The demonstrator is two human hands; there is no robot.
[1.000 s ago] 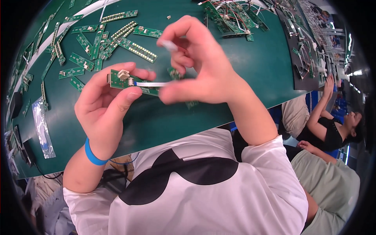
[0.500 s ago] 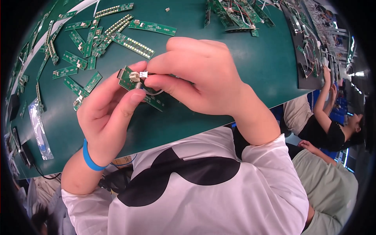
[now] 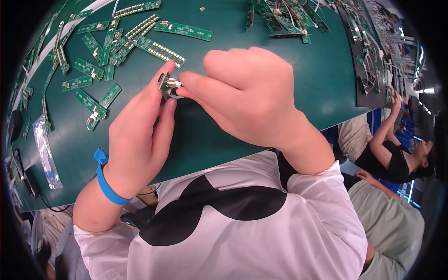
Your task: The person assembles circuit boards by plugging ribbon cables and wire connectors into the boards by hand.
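Here's the left hand (image 3: 137, 135), thumb and fingers pinching a small green circuit board (image 3: 165, 90), tilted above the dark green tabletop (image 3: 317, 70), while the right hand (image 3: 249, 95) has thumb and forefinger closed around a tiny white plastic plug (image 3: 178, 84) at the board's cream plastic socket (image 3: 171, 82). Looks like plugging-in; seating I can't tell, so the next move probably wants a straight, braced push.
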